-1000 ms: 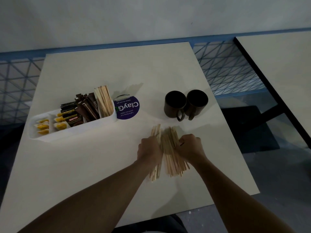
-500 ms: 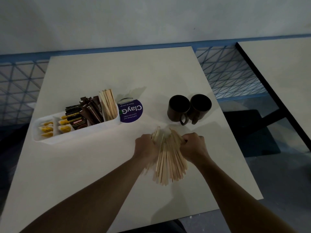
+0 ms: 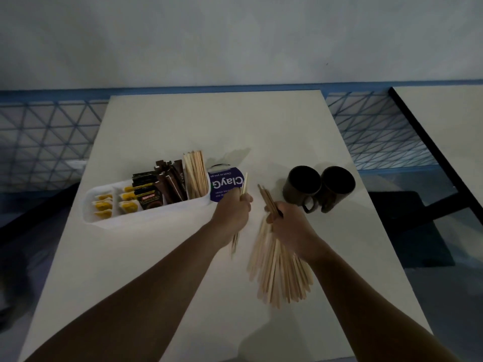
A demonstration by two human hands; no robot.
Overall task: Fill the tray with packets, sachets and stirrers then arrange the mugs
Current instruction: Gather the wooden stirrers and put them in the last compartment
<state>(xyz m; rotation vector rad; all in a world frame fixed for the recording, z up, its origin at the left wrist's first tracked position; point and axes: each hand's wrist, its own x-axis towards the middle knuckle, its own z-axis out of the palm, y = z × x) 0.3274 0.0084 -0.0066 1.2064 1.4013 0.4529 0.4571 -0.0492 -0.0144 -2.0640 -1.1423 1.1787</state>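
Your right hand is closed around a big bundle of stirrers, its near ends fanned out just above the table. Your left hand grips a few stirrers just beside the tray. The tray holds sachets, packets and upright stirrers. Two dark mugs stand touching, farther right.

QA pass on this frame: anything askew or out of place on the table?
Mainly the stirrers: the right hand holds a splayed, uneven fan of wooden stirrers, the left hand only a few. The tray looks orderly, and the two mugs stand upright, touching.
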